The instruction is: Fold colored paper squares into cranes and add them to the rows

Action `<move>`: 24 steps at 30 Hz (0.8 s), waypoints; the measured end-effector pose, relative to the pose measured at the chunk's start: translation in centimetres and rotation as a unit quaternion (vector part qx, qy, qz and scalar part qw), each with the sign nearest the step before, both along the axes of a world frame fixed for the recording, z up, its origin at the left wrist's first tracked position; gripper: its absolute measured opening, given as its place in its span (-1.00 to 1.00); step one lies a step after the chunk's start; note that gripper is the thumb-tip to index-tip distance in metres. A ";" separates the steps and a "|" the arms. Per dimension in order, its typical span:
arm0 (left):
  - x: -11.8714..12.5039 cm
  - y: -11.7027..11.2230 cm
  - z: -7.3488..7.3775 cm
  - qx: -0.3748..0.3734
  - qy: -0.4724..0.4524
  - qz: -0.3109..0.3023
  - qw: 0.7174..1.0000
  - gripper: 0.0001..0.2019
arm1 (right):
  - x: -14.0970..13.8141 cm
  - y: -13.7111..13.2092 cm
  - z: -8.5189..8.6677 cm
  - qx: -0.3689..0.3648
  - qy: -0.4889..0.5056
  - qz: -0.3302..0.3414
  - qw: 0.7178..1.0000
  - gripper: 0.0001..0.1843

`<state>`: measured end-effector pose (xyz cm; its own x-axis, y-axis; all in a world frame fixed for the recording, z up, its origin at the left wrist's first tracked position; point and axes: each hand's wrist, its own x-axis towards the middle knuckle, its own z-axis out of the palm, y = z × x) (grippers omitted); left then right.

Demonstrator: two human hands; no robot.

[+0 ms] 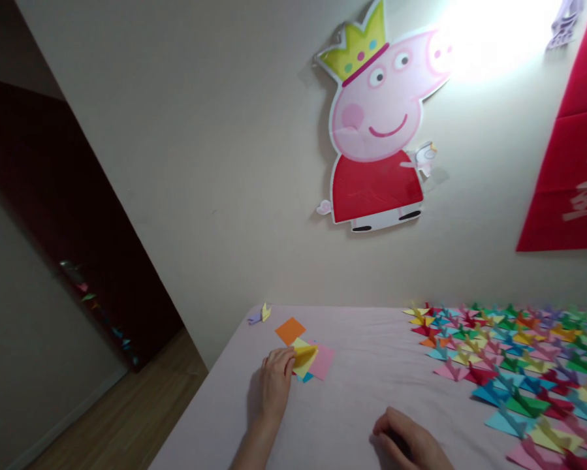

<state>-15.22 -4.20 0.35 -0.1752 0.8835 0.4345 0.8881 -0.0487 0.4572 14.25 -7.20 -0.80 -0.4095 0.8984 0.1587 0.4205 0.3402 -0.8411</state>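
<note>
My left hand [277, 380] pinches a yellow paper sheet [305, 354] by its left edge, and the sheet is bent up above a small pile. Under it a pink sheet [325, 361] sticks out to the right and a blue one [305, 377] at the front. An orange square of paper [291, 330] lies just behind the pile. My right hand [408, 440] is at the table's front, apart from the papers, with its fingers curled in and nothing visible in them.
Many folded paper cranes [523, 352] in mixed colours stand in rows along the table's right side. Two more, a yellow crane [266, 313] and a purple one [254, 318], sit at the back left corner. The wall [224, 196] rises behind the table [362, 385].
</note>
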 end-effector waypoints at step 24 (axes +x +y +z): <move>0.6 0.1 0.8 -0.171 0.104 -0.009 0.980 -0.49 | -0.1 -0.4 0.9 0.023 -0.050 0.012 0.998 -0.81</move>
